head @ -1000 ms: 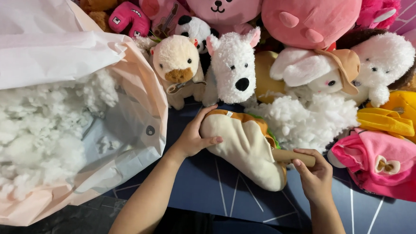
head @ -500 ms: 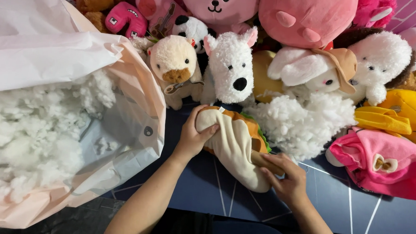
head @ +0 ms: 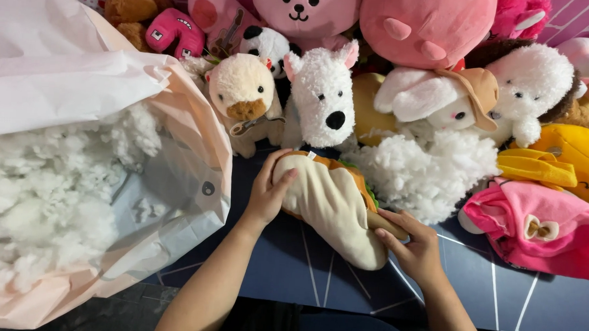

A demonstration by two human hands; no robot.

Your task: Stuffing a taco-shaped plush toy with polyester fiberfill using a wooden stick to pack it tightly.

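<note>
White stuffing pile (head: pixel 433 171), plush dog (head: pixel 324 97) crowding sandwich plush (head: pixel 332 203)

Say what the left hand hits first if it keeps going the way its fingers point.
The left hand grips the upper end of the cream plush toy, fingers pointing up and away. Straight on, it would likely meet the white dog plush first, possibly brushing the tan plush beside it; depth is unclear.

We're seeing a cream plush toy (head: pixel 336 207) with orange and green trim peeking out, sitting on a navy worktop (head: pixel 501 294) with thin white lines. Behind it we're looking at a white dog plush (head: pixel 324 94), big pink plushies (head: pixel 426 22), a yellow one (head: pixel 573 158), and white stuffing (head: pixel 35 200) in a pale peach bag (head: pixel 191 114).
</note>
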